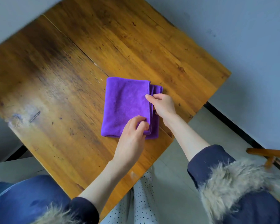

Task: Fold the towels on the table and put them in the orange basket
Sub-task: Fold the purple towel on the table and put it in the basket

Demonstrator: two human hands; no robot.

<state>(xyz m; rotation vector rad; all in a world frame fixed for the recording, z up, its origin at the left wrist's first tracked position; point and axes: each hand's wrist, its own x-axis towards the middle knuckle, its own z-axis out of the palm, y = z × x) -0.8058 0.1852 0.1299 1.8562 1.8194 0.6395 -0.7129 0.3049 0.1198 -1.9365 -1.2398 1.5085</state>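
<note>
From the head view, a purple towel (125,107) lies folded into a compact rectangle on the wooden table (58,75), close to the table's near right edge. The right hand (162,105) grips the stacked layers along the towel's right-hand side, thumb on top of the cloth and fingers tucked under the open edges. The left hand (132,136) sits just nearer the person along the same side, its fingertips curled onto the top layer by the near corner; it looks like a light pinch of the cloth, though how much is caught between thumb and fingers is hidden. Away from both grips, the far and left sides of the towel lie flat and smooth, while beyond the right thumb a few lower layers stick out past the top one. The orange basket is not in view. The step in hand looks like squaring the last fold or gathering the bundle to lift it. To do it well, both grips should take in every layer at once, draw the stray lower edges flush with the top one, and keep the stack pressed together as it rises, so that the fold does not spill open on the way to the basket.
</note>
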